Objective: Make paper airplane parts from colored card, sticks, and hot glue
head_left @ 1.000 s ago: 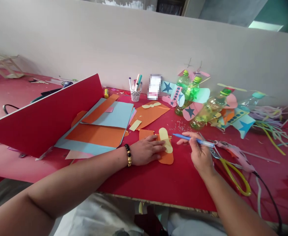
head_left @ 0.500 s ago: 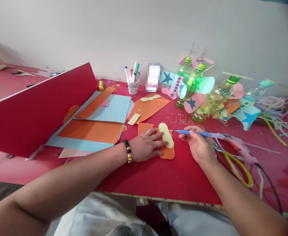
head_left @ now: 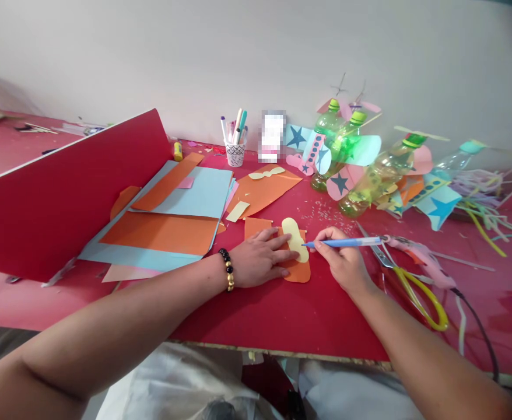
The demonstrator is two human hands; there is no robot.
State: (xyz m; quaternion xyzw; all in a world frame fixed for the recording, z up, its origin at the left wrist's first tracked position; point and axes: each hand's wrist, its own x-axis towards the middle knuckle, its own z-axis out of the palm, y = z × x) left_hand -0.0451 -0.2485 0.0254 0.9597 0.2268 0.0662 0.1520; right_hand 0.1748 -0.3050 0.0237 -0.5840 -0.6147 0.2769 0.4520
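Observation:
My left hand [head_left: 262, 258] lies flat with fingers spread, pressing a pale yellow rounded paper cutout [head_left: 294, 236] onto an orange paper piece [head_left: 298, 273]. The orange piece has a rounded lower end, and part of it is hidden under my fingers. In my right hand [head_left: 341, 259] is a blue pen [head_left: 352, 242], pinched between thumb and fingers. Its tip meets the right edge of the yellow cutout; whether it touches the paper I cannot tell. Another orange piece [head_left: 256, 226] shows just beyond my left hand.
Scissors with yellow handles [head_left: 422, 300] and a pink glue gun [head_left: 420, 259] lie to the right. Decorated plastic bottles [head_left: 365, 181] stand behind. Coloured paper sheets [head_left: 186, 195] and a red board [head_left: 72, 192] are on the left. A pen cup [head_left: 235, 154] stands near the wall.
My right hand has moved the pen left and slightly nearer to me, from the orange paper's upper corner to the yellow cutout's edge. My left hand has stayed in place.

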